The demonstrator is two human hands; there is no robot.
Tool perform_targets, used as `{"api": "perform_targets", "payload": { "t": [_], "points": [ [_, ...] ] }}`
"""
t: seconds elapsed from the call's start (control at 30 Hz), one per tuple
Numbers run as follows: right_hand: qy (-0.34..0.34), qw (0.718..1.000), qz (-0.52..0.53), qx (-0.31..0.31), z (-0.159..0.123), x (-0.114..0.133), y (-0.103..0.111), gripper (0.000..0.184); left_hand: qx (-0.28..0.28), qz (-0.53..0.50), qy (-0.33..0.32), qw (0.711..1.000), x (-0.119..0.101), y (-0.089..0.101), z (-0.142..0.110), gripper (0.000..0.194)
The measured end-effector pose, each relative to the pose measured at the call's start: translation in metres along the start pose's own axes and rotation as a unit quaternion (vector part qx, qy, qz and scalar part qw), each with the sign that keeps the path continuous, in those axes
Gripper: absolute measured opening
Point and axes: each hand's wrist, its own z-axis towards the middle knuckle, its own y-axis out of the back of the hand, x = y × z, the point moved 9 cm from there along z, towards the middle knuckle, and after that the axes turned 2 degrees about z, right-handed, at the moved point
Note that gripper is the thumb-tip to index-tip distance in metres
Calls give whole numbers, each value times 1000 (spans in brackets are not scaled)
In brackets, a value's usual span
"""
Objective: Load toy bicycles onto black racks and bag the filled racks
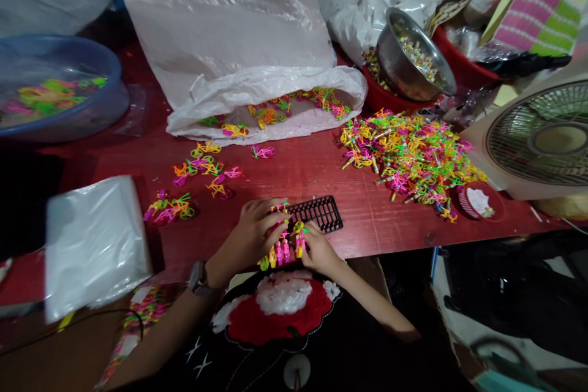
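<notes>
Left grip (250,236) and right grip (316,249) closed on neon pieces (281,251), black rack (319,214) just beside

I'm getting a bright, fairly even feed, the light seemingly from above, with hard glare on the steel bowl (411,55) and a sheen across the white plastic sack (220,24). Shadows pool darkly below the red counter (303,165). The wide lens bows the desk fan (542,135) at the right edge, and the plastic pack (94,245) at left looks soft, while the left hand (250,236) and right hand (316,248) read sharp.
</notes>
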Motion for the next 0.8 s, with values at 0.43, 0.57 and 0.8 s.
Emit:
{"api": "perform_targets", "payload": {
  "t": [0.43, 0.57, 0.8],
  "points": [
    [-42, 986, -115, 114, 8, -3, -25, 39, 29, 10, -42, 999, -29, 3, 4, 19],
    [-68, 990, -66, 103, 13, -5, -18, 32, 11, -1, -28, 1000, -26, -1, 3, 16],
    [-158, 968, -80, -176, 67, -79, 133, 20, -5, 1, -36, 999, -24, -2, -2, 14]
  ]
}}
